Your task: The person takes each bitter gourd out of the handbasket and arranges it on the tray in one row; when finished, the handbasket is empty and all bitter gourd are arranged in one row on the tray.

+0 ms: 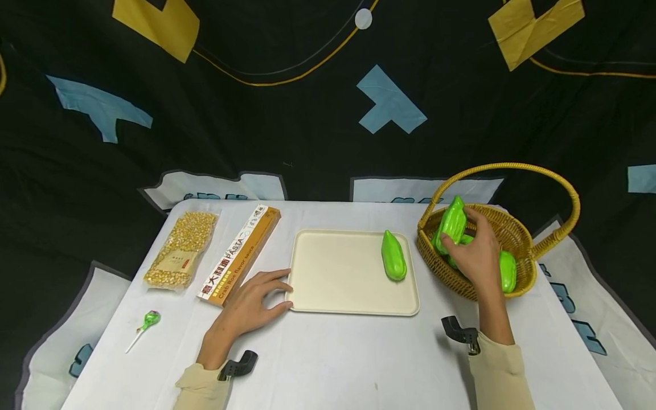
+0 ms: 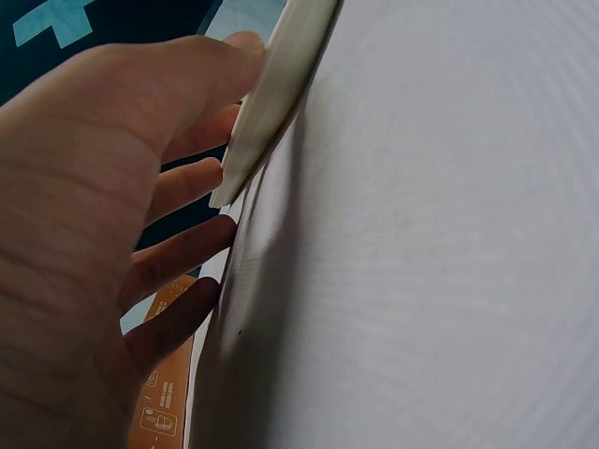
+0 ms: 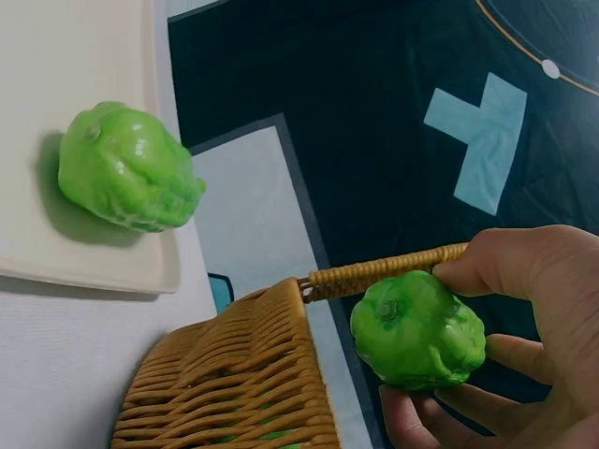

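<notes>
My right hand [image 1: 479, 247] holds a glossy green bitter melon [image 1: 452, 222], bumpy and pointed at one end, between thumb and fingers over the left side of a wicker basket [image 1: 446, 279]. In the right wrist view this held bitter melon [image 3: 416, 332] appears beside the basket's handle. More green bitter melons [image 1: 508, 271] lie in the basket, partly hidden by the hand. Another bitter melon [image 1: 393, 256] rests on the right part of a cream tray [image 1: 338, 273]. My left hand [image 1: 251, 304] touches the tray's left edge with thumb and fingertips, its fingers spread and extended.
To the left lie a pasta box [image 1: 240, 256], a clear bag of corn kernels [image 1: 181, 250] and a green-wrapped lollipop [image 1: 146, 327]. The basket's tall handle [image 1: 512, 165] arches above its right side. A dark patterned cloth [image 1: 307, 142] hangs behind the white table [image 1: 328, 359].
</notes>
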### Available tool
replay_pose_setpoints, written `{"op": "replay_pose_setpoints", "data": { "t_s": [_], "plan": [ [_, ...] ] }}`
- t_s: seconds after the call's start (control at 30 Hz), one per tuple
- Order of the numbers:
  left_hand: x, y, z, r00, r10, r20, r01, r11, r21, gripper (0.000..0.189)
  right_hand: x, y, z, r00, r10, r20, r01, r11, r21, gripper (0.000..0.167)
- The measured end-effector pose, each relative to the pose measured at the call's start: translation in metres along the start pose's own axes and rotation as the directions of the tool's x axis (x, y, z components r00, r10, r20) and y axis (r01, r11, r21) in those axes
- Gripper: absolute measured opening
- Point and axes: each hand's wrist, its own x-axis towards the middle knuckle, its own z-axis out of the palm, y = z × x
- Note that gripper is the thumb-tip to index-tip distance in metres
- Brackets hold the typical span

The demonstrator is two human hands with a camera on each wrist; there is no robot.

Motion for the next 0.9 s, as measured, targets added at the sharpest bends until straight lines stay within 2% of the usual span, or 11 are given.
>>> {"op": "replay_pose_setpoints", "data": {
  "t_s": [0.17, 0.4, 0.9],
  "plan": [
    [0.0, 0.0, -0.001, 1.0, 0.001, 0.004, -0.001, 1.0, -0.003, 0.03, -0.003, -0.006, -0.002, 1.0, -0.007, 0.007, 0.007, 1.0, -0.011, 0.085],
    [0.0, -0.001, 0.0, 1.0, 0.009, -0.001, -0.009, 1.0, 0.001, 0.03, -0.007, -0.012, -0.001, 0.997, -0.022, 0.068, 0.024, 0.999, -0.036, 0.084],
    [0.0, 0.001, 0.0, 0.999, 0.036, -0.025, -0.036, 0.999, 0.021, 0.029, -0.026, -0.012, 0.003, 0.989, -0.11, 0.101, 0.115, 0.993, -0.041, 0.082]
  ]
}}
